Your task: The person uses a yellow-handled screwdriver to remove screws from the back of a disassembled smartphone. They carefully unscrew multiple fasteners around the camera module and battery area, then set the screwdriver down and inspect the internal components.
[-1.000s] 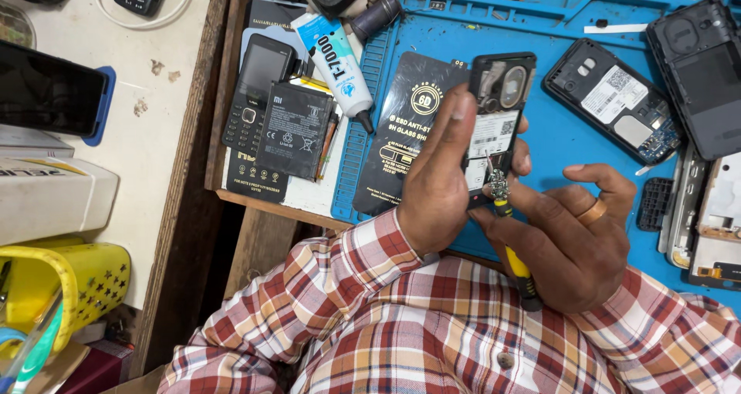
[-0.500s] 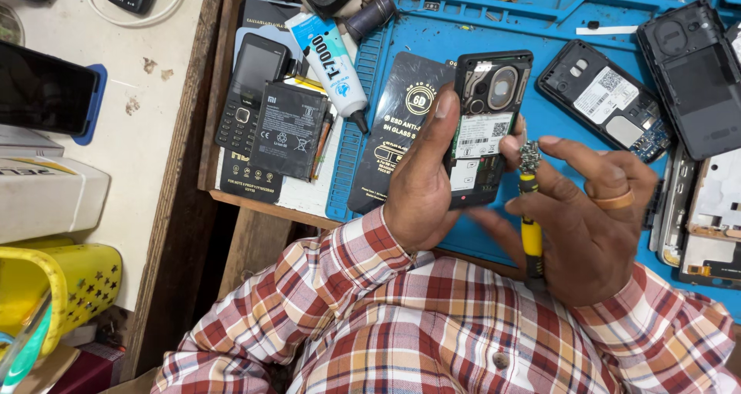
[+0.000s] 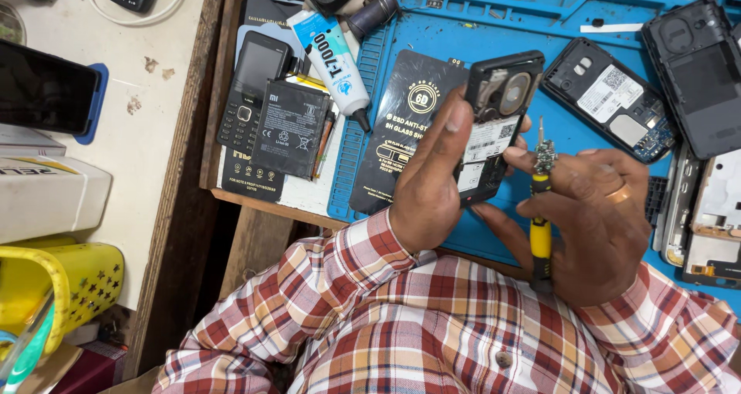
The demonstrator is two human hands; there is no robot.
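Note:
My left hand [image 3: 429, 184] grips a small black phone [image 3: 494, 116] with its back cover off, its inner parts and a white label showing. It is lifted over the blue work mat [image 3: 602, 62]. My right hand [image 3: 598, 213], with a ring on one finger, holds a yellow-handled screwdriver [image 3: 541, 209] upright, its tip pointing up just right of the phone and apart from it. A black flat packet [image 3: 401, 124] lies on the mat under the phone.
More opened phones [image 3: 610, 97] and back covers [image 3: 695, 70] lie at the right of the mat. At the left are a keypad phone [image 3: 251, 89], a black battery [image 3: 289, 128] and a glue tube [image 3: 336, 62]. A yellow basket [image 3: 62, 294] stands at lower left.
The screwdriver has come off the phone and swung upright in my right hand. My left hand has raised the phone and tilted it more upright.

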